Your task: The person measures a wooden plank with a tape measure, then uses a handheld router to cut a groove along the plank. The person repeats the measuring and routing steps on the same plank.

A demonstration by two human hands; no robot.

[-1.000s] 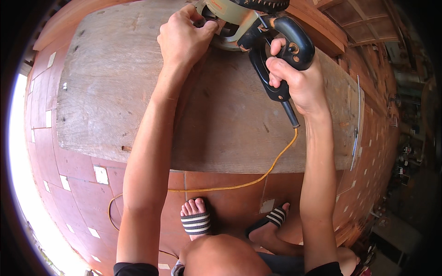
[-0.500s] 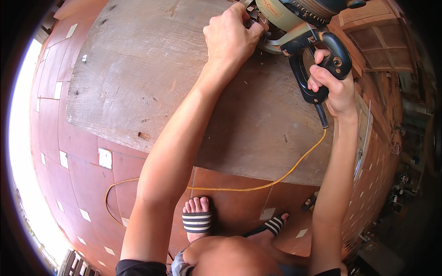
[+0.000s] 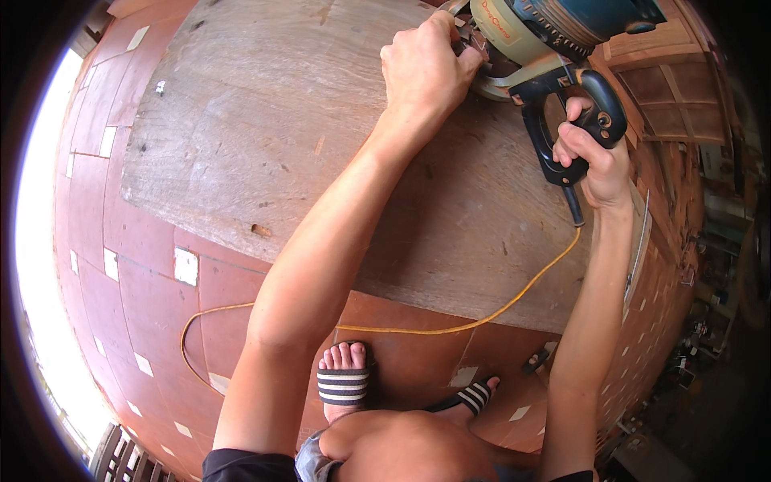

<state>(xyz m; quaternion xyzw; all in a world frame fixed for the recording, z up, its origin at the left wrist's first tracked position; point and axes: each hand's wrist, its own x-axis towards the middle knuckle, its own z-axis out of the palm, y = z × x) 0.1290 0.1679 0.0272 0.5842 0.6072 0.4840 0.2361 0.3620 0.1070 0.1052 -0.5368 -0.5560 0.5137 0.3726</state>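
Note:
A corded router [image 3: 526, 36] with a blue finned motor housing, a cream collar and a black D-shaped handle stands at the far right of a worn wooden board [image 3: 265, 153]. Curled around the handle, my right hand [image 3: 598, 157] is closed on it. At the router's base, my left hand [image 3: 430, 64] is closed, with thumb and fingers at the opening under the collar. My left fingertips are partly hidden there, and so is the bit. From the handle's lower end a yellow cord [image 3: 514, 301] runs across the board.
The cord loops onto the reddish tiled floor [image 3: 144, 313] at left. My sandalled feet [image 3: 344, 377] are near the board's front edge. Wooden panels [image 3: 666, 88] stand at the far right, with dark clutter [image 3: 715, 321] along the right side.
The router and both hands appear slightly farther right and lower. The board has shifted the same way in view, so much of this is the view moving. Both grips look unchanged.

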